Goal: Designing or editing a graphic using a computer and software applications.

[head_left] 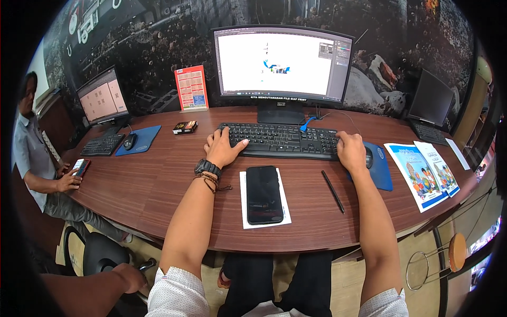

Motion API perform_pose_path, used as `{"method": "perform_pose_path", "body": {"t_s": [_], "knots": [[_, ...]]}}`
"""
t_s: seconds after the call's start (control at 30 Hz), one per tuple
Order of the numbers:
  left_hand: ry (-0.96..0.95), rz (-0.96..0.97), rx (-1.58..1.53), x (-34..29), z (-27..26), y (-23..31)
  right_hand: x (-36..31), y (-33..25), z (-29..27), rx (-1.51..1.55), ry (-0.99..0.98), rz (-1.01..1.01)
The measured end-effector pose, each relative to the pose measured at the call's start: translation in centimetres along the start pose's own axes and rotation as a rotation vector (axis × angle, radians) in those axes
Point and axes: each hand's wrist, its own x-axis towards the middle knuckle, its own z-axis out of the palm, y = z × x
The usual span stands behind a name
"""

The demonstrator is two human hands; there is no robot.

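A black keyboard (285,140) lies below the monitor (282,66), which displays a mostly white page with a small blue picture. Over the keyboard's left end, my left hand (224,149) rests with spread fingers, thumb on the keys; a dark watch and beads circle that wrist. My right hand (353,152) is at the number-pad end, fingers bent onto the keys, holding nothing I can see. Just beside it, a black mouse (368,157) sits on a blue mouse pad (381,174). Between my forearms are a dark phone (264,195) on white paper (287,214) and a slim black pen (333,191).
Printed booklets (420,177) lie at the right. A small box (185,127) and a red-framed stand-up card (191,89) are left of the monitor. A person (39,142) holds a phone (81,168) at the far left; another person's hand (129,277) is lower left.
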Motion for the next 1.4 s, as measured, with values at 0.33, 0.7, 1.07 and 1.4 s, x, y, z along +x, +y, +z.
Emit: {"method": "perform_pose_path", "body": {"t_s": [0.33, 0.7, 1.07, 1.4], "knots": [[0.018, 0.018, -0.029, 0.2, 0.6, -0.7, -0.4, 0.2, -0.8, 0.024, 0.119, 0.029], [-0.02, -0.002, -0.043, 0.1, 0.4, -0.4, -0.7, 0.4, -1.3, 0.047, 0.09, 0.057], [0.061, 0.082, 0.022, -0.3, -0.3, 0.3, -1.1, 4.8, -2.8, -0.005, -0.097, 0.515], [0.133, 0.088, 0.077, -0.6, -0.5, 0.7, -2.9, 4.9, -2.7, 0.053, -0.048, 0.338]]}}
